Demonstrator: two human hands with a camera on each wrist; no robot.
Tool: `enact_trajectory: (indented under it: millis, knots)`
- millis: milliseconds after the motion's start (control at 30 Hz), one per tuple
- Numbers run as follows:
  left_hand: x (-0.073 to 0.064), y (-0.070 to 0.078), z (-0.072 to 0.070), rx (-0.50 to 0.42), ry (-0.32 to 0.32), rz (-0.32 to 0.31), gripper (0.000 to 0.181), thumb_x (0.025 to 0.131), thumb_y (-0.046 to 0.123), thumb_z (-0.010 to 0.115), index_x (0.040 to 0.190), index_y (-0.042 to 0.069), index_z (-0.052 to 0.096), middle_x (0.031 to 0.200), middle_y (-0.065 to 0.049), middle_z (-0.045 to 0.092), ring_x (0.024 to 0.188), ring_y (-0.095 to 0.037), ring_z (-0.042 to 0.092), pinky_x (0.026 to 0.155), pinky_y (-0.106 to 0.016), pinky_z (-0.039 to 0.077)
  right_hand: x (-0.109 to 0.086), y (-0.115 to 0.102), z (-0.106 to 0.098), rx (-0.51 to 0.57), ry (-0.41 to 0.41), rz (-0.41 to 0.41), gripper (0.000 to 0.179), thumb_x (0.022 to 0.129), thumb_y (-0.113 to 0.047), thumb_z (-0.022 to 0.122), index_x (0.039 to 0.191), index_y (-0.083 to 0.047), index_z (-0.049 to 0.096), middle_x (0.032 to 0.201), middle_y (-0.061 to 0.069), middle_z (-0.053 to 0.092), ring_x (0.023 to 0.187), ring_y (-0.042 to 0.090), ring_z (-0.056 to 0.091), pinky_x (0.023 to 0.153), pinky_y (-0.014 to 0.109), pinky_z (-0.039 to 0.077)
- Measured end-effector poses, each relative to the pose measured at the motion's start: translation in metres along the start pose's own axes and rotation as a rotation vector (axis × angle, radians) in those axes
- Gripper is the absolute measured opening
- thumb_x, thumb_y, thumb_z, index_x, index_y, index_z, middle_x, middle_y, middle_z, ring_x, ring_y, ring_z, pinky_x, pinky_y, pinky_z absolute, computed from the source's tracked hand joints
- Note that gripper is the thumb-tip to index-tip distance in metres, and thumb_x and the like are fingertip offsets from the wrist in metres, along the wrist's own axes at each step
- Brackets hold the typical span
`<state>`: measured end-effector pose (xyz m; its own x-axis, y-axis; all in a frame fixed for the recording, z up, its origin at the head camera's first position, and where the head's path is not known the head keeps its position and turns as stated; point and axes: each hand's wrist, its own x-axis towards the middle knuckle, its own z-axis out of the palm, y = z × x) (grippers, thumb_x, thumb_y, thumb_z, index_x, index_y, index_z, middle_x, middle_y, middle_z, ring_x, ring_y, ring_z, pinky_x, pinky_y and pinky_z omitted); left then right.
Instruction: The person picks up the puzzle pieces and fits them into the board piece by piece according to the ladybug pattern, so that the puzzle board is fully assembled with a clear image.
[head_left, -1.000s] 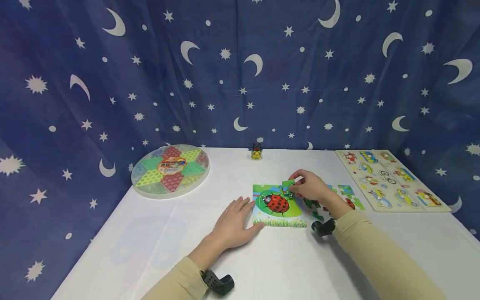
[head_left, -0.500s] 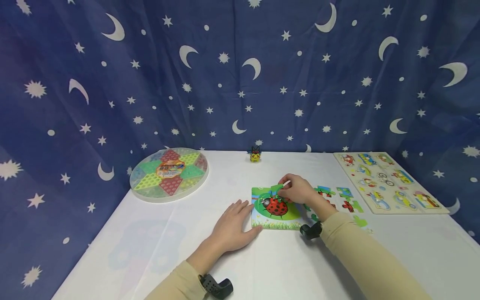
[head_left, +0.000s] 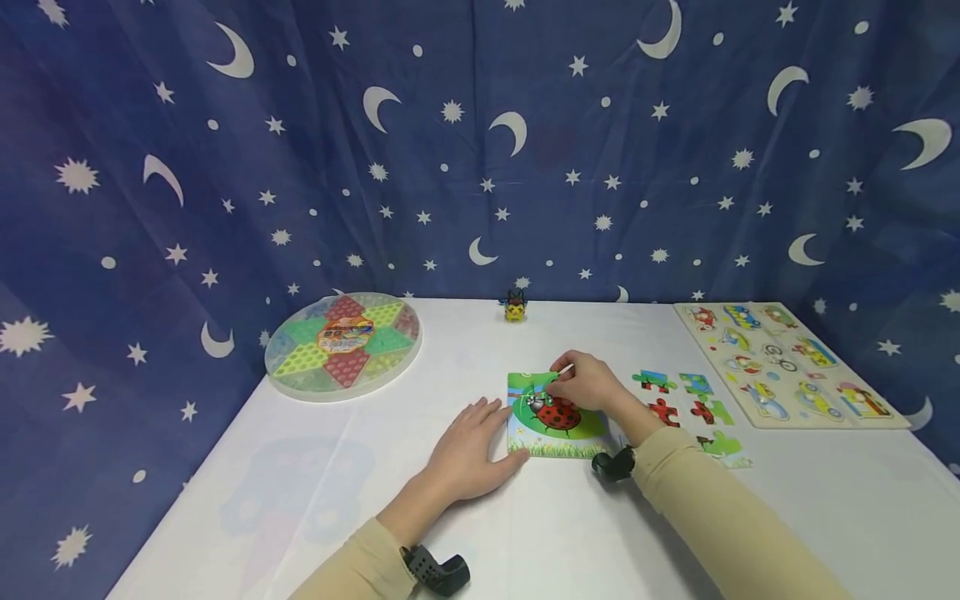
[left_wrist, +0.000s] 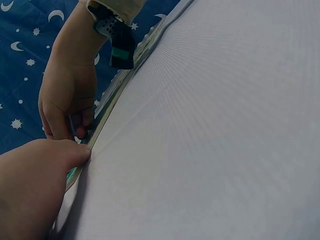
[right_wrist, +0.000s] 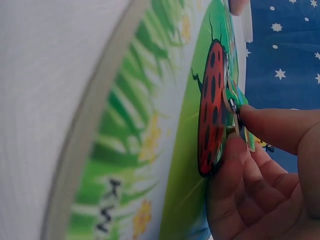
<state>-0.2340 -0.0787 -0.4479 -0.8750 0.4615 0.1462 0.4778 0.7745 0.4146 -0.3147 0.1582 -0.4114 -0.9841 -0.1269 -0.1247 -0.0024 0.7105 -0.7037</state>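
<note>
A square puzzle board (head_left: 558, 447) printed with a red ladybug lies on the white table. My left hand (head_left: 468, 454) rests flat beside it, fingers spread, the thumb touching its lower left edge. Over the upper part of the board, my right hand (head_left: 588, 385) pinches a small puzzle piece (right_wrist: 231, 100) between thumb and fingers. In the right wrist view that piece stands tilted against the printed surface; the fingers hide part of it. The left wrist view shows the left thumb (left_wrist: 75, 152) at the board's edge, with the right hand beyond.
Several loose puzzle pieces (head_left: 663, 412) lie right of the board. Farther right is a wooden peg puzzle (head_left: 780, 367) with vehicle pictures. A round Chinese checkers board (head_left: 345, 343) lies at the back left. A small yellow toy figure (head_left: 514, 308) stands at the back, before a blue curtain (head_left: 450, 167).
My right hand has moved left over the board with the puzzle piece, bringing it down toward the ladybug picture. More loose pieces on the right now show. The left hand stays in place.
</note>
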Motion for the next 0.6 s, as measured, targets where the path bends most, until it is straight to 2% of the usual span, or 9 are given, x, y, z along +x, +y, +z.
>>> enact_trajectory:
  millis: [233, 600]
  knots:
    - [-0.001, 0.000, 0.001, 0.005, -0.003, 0.003, 0.071, 0.097, 0.057, 0.058, 0.151, 0.011, 0.051, 0.157, -0.010, 0.046, 0.150, -0.030, 0.032, 0.124, -0.045, 0.023, -0.001, -0.001, 0.007, -0.100, 0.032, -0.034, 0.035, 0.092, -0.026, 0.077, 0.116, -0.004, 0.065, 0.098, 0.007, 0.064, 0.087, 0.022, 0.060, 0.077, 0.038, 0.055]
    - [0.000, 0.000, 0.000, 0.006, 0.011, 0.012, 0.071, 0.097, 0.056, 0.059, 0.151, 0.011, 0.052, 0.157, -0.011, 0.046, 0.150, -0.029, 0.032, 0.124, -0.045, 0.024, 0.000, -0.014, 0.013, -0.119, 0.041, -0.025, 0.037, 0.091, -0.028, 0.078, 0.116, -0.005, 0.065, 0.097, 0.006, 0.065, 0.086, 0.021, 0.061, 0.076, 0.038, 0.057]
